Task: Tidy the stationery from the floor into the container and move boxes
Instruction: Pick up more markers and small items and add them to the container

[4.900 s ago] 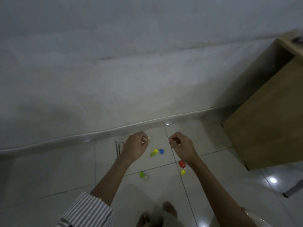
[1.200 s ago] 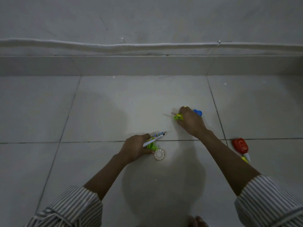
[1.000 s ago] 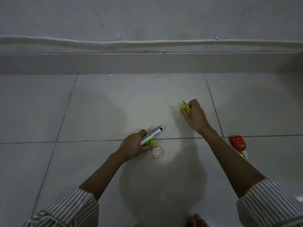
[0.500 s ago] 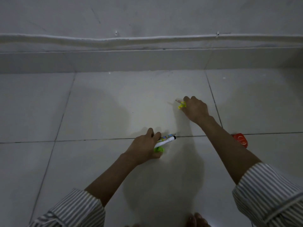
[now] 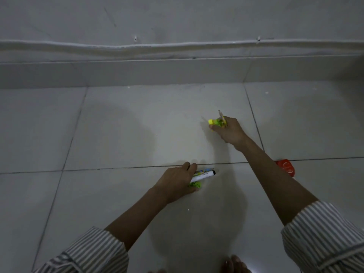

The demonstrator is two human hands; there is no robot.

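My left hand (image 5: 178, 181) rests low on the tiled floor and grips a white marker (image 5: 204, 175) with a black tip, a patterned pen beside it, and a small green piece (image 5: 195, 185) under the fingers. My right hand (image 5: 229, 131) is further out, closed around a yellow-green item (image 5: 215, 122) and a pencil (image 5: 221, 115) whose tip sticks up. A red stationery item (image 5: 286, 167) lies on the floor, partly hidden behind my right forearm. No container or box is in view.
Grey floor tiles (image 5: 128, 125) run to a skirting board (image 5: 157, 71) and a wall with a white cable (image 5: 177, 45) along it. My toes (image 5: 234, 265) show at the bottom edge.
My left hand has covered and taken up the small tape ring and slid right along the floor. My right hand picked up the yellow-green item and the blue piece and lifted slightly.
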